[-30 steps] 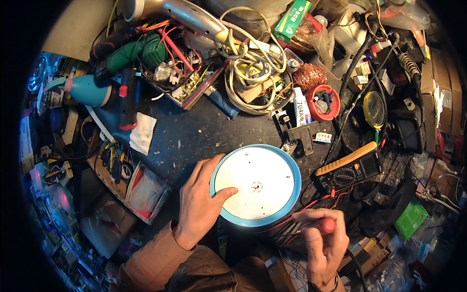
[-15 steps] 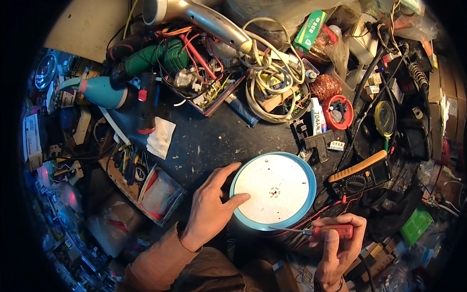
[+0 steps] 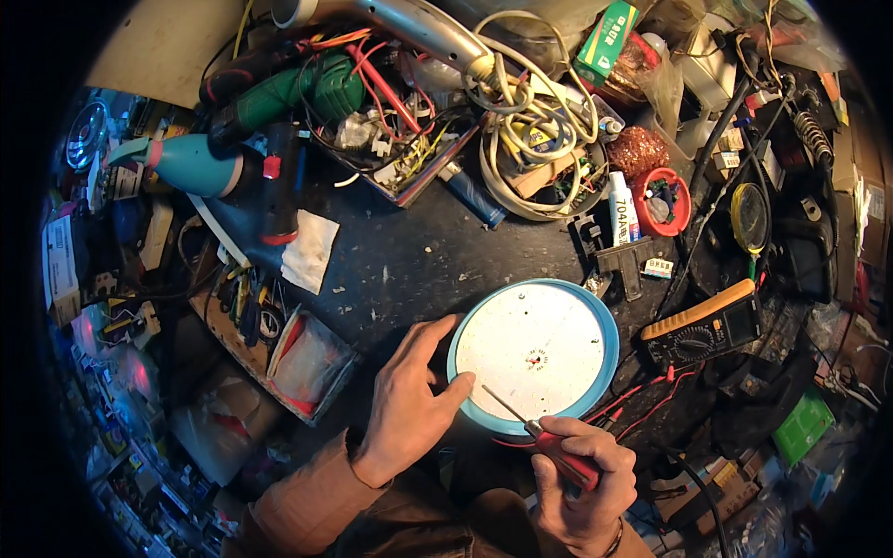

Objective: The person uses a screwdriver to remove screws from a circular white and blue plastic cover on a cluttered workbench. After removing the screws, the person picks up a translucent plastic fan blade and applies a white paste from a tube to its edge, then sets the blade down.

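red screwdriver [image 3: 562,459], gripped by right fingers [image 3: 600,446], has swung further over the blue-rimmed disc [image 3: 521,344] that left fingers [image 3: 426,342] clasp.

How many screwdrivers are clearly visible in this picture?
1: the red-handled screwdriver in the right hand, its shaft seen across the blue-rimmed white disc. Others may be hidden elsewhere.

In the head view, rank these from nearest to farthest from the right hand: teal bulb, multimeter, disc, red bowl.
From the right hand:
1. Disc: just ahead, slightly left, under the screwdriver's shaft.
2. Multimeter: ahead and to the right.
3. Red bowl: farther ahead, slightly right.
4. Teal bulb: far left, toward the back.
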Motion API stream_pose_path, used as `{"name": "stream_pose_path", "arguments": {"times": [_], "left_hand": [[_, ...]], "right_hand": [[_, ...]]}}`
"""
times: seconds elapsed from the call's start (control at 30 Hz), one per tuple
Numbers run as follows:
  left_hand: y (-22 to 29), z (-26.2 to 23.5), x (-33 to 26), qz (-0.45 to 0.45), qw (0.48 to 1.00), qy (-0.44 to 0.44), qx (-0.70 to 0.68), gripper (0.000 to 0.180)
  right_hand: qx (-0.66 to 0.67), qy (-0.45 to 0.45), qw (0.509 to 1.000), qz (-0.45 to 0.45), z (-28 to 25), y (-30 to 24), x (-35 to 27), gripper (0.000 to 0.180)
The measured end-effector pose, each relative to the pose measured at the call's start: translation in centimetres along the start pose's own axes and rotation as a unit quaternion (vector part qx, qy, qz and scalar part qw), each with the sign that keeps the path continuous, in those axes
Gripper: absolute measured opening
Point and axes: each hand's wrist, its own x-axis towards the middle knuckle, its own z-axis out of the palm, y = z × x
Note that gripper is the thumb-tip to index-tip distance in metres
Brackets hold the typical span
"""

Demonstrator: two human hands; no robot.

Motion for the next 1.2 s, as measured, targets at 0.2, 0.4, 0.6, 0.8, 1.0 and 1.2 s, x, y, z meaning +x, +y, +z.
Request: {"name": "stream_pose_path", "arguments": {"times": [0.2, 0.4, 0.6, 0.8, 1.0, 1.2], "left_hand": [[-0.2, 0.3, -0.1, 0.05, 0.998, -0.005, 0.037, 0.074], [-0.6, 0.6, -0.3, 0.056, 0.998, 0.002, 0.012, 0.075], [-0.3, 0.4, -0.5, 0.056, 0.998, -0.001, 0.035, 0.075], [-0.3, 0.7, -0.7, 0.039, 0.999, 0.004, 0.016, 0.075], [-0.4, 0.8, -0.8, 0.036, 0.999, 0.011, 0.012, 0.074], [-0.7, 0.9, -1.0, 0.032, 0.999, 0.017, -0.008, 0.072]], "right_hand": [[-0.001, 0.016, 1.0, 0.02, 0.4, -0.5, 0.2, 0.044], [-0.021, -0.005, 1.0, 0.018, 0.0, -0.3, 0.2, 0.043], [-0.016, -0.008, 1.0, 0.003, 0.3, -0.4, 0.3, 0.044], [-0.031, -0.011, 0.999, -0.015, 0.9, -0.5, 0.4, 0.045], [-0.04, -0.012, 0.999, -0.027, 1.4, -0.4, 0.4, 0.046], [-0.048, -0.015, 0.998, -0.044, 1.8, -0.5, 0.8, 0.044]]}}
